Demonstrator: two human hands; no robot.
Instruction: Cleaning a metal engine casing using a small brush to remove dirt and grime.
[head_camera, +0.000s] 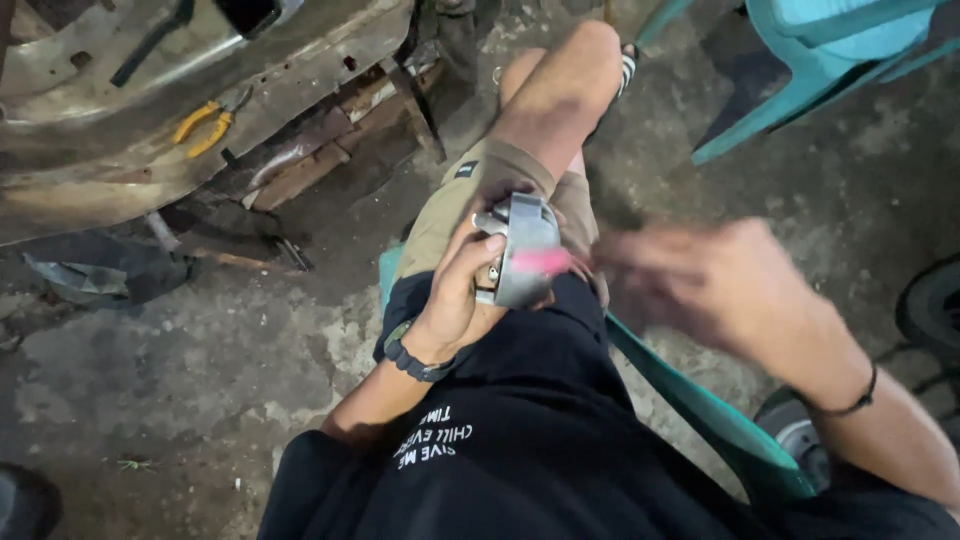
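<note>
Metal part (525, 250), grey, rounded, rests on lap above thigh; long axis runs roughly away from body toward knee, pink mark on near right edge. Left hand (462, 290) wrapped around its left side, gripping. Right hand (700, 280) blurred, just right of part, grip indiscernible. Yellow-handled pliers (203, 128) far upper left of part; teal chair (800, 70) upper right.
</note>
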